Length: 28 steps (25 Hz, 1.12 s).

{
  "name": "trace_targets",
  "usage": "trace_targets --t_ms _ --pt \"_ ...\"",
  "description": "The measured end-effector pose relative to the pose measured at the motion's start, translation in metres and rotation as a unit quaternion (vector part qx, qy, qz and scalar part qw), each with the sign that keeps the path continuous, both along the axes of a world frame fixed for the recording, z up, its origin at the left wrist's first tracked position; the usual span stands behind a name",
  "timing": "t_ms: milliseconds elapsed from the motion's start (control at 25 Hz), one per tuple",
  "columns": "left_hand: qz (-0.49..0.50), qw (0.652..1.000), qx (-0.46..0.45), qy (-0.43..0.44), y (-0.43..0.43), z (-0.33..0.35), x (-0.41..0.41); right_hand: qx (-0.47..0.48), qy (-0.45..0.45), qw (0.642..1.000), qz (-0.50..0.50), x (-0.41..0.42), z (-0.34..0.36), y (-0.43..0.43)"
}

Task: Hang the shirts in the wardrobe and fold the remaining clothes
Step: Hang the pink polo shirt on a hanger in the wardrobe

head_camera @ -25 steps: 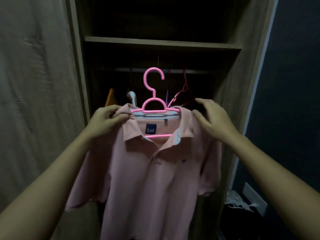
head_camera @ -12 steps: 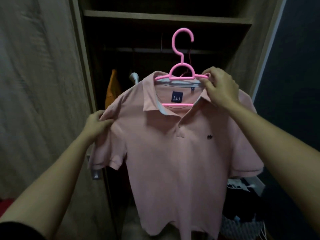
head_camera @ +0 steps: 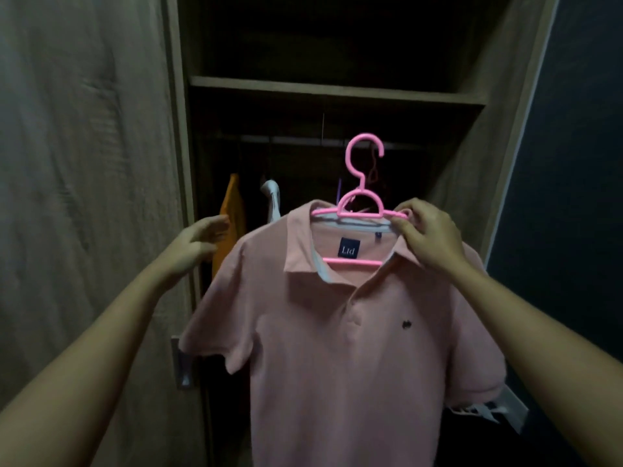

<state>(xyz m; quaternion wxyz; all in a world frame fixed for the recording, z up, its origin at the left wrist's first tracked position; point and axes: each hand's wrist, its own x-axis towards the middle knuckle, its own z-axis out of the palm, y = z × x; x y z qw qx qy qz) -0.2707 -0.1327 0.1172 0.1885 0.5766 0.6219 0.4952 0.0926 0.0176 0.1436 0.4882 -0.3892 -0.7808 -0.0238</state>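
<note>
A pink polo shirt (head_camera: 344, 358) hangs on a pink plastic hanger (head_camera: 360, 210) in front of the open wardrobe. My right hand (head_camera: 428, 237) grips the hanger's right arm together with the shirt's collar and holds it up. The hanger's hook sits just below the dark clothes rail (head_camera: 303, 140), not on it. My left hand (head_camera: 199, 244) is off the shirt, fingers apart, to the left of the shirt's shoulder near the wardrobe's edge.
An orange garment (head_camera: 231, 224) and a white one (head_camera: 273, 200) hang on the rail at the left. A wooden shelf (head_camera: 337, 91) runs above the rail. The wardrobe door (head_camera: 84, 197) stands at the left, a dark wall (head_camera: 566, 163) at the right.
My left hand has let go of the shirt's sleeve and risen to the left. My right hand keeps its grip on the hanger and shirt.
</note>
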Motion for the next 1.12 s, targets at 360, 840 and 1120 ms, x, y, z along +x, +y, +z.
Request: trace_targets --t_ms 360,840,1120 --pt "-0.058 0.982 0.011 0.181 -0.055 0.03 0.059 -0.1 -0.003 0.981 0.165 -0.05 0.004 -0.004" --pt "0.265 0.91 -0.011 0.32 -0.026 0.019 0.148 -0.472 0.18 0.83 0.237 -0.144 0.016 -0.048" --pt "0.087 0.985 0.029 0.149 0.028 0.013 0.161 -0.457 0.24 0.825 0.23 -0.155 0.037 0.016"
